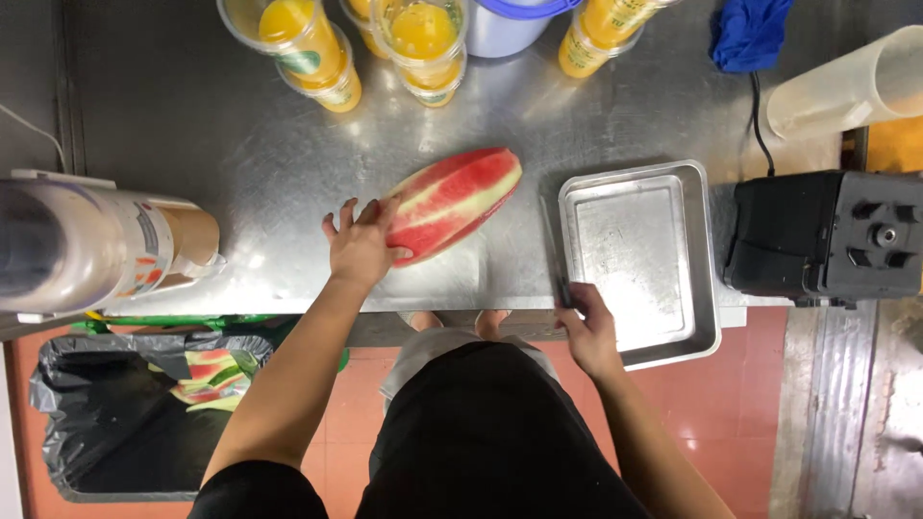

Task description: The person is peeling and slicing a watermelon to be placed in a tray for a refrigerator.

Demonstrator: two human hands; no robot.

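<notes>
On the brushed steel counter [288,163] lies a peeled watermelon [454,202] (oblong, red flesh streaked pale). Your left hand [361,242] rests spread on its near end; your right hand [588,327] grips a dark knife [555,255] beside the shallow metal tray [639,259].

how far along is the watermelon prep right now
Done: the watermelon is peeled, with rind scraps in the bin bag. In hand: the left hand steadies it; the right hand grips a knife beside it. Left: the melon is still whole and the metal tray empty.
</notes>
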